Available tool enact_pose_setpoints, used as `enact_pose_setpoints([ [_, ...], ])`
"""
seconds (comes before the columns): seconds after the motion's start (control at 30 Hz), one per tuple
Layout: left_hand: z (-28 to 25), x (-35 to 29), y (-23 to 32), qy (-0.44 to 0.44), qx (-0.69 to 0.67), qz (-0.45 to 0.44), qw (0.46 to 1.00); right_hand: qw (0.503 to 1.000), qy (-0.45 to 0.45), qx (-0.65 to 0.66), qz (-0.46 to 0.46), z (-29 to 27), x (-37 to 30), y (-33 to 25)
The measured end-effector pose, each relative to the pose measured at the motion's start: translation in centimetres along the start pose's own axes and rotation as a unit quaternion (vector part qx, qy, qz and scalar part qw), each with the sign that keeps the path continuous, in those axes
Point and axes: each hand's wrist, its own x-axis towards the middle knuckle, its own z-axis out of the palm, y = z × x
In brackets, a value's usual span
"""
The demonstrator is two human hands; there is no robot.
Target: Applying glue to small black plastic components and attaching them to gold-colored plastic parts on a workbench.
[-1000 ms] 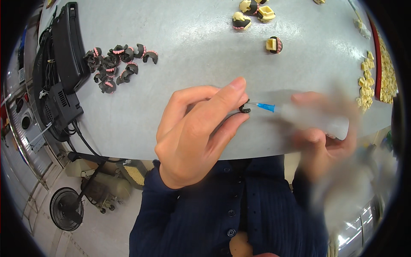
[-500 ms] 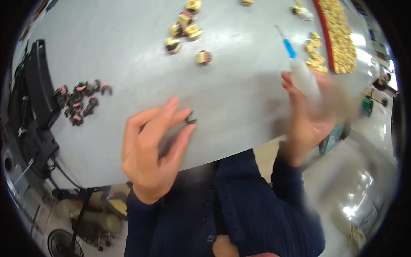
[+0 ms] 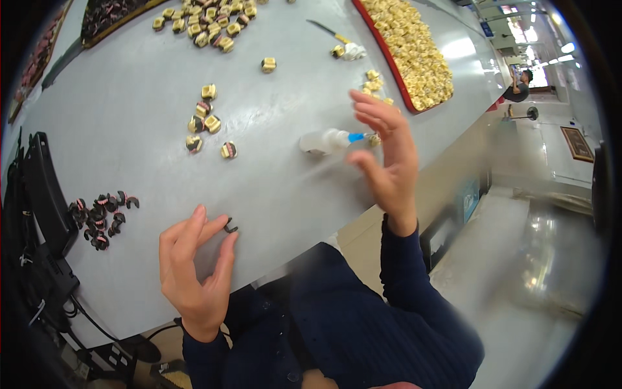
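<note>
Between the thumb and fingers of my left hand (image 3: 197, 266) is a small black curved piece (image 3: 230, 226), held just above the grey table. My right hand (image 3: 389, 149) is open, its fingers spread apart. Beside it lies a translucent white squeeze bottle (image 3: 317, 142) with a blue needle tip pointing toward that hand; the needle end is blurred. Left of my left hand sits a pile of black curved pieces with pink parts (image 3: 97, 217). Farther out is a loose cluster of cream blocks (image 3: 211, 123), some with black and pink pieces fitted in them.
A red-edged tray (image 3: 389, 58) full of cream blocks stands at the far right, with several loose ones beside it. A knife with a yellow handle (image 3: 341, 37) lies near white crumpled material. More assembled blocks (image 3: 210, 23) cover the far table. Black equipment (image 3: 48, 194) lines the left edge.
My right hand has let go of the squeeze bottle, which now lies on the table. The view has swung to the right. My left hand keeps its pinch on the black piece.
</note>
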Motion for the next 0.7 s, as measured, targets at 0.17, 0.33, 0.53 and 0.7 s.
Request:
enact_pose_setpoints([
  [0.17, -0.1, 0.1, 0.1, -0.004, -0.005, 0.006, 1.0, 0.957, 0.042, -0.286, -0.026, -3.0, 2.1, 1.4],
  [0.33, -0.5, -0.5, 0.0, 0.011, -0.008, 0.003, 1.0, 0.959, 0.042, -0.279, -0.011, -1.5, 3.2, 1.7],
  [0.53, -0.4, -0.6, 0.0, 0.01, -0.01, 0.0, 1.0, 0.953, -0.004, -0.301, -0.031, -2.0, 4.3, 1.2],
  [0.7, -0.4, -0.6, 0.1, 0.015, -0.031, -0.006, 0.999, 0.964, 0.002, -0.265, -0.012, -2.1, 4.4, 0.4],
])
